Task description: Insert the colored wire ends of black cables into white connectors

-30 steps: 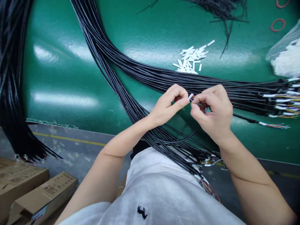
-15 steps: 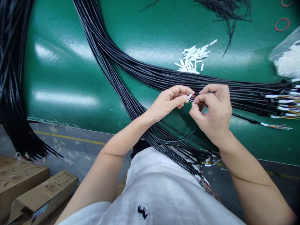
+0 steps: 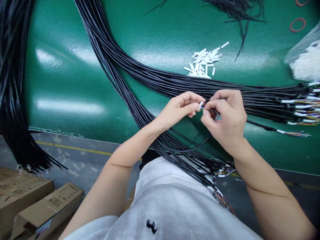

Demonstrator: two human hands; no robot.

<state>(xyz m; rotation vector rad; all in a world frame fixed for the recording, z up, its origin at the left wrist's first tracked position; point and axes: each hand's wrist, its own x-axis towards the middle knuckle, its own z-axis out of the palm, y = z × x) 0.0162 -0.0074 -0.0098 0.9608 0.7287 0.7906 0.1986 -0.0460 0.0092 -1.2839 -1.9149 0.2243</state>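
Note:
Between the thumb and fingertips of my left hand (image 3: pixel 183 106) a small white sleeve (image 3: pixel 200 105) is pinched. Thin coloured wires (image 3: pixel 203 106) run from the sleeve to my right hand (image 3: pixel 226 116), whose thumb and forefinger are closed on them. A single black cable (image 3: pixel 196 147) curves up from below toward the right hand; its end is hidden by the fingers. Both hands are just in front of a thick bundle of black cables (image 3: pixel 155 76). Beyond that bundle lies a loose pile of white sleeves (image 3: pixel 203 61).
A second cable bundle (image 3: pixel 130 100) hangs over the front edge of the green table (image 3: pixel 70 83). More black cables (image 3: pixel 15 83) drape at left, above cardboard boxes (image 3: pixel 50 206). A clear bag of white pieces (image 3: pixel 308 60), reddish rings (image 3: pixel 297 25) and black strips (image 3: pixel 237 10) lie farther back.
The view has shifted slightly. My right fingertips appear a little closer to the white sleeve, with less of the coloured wires showing. Both hands keep their pinch.

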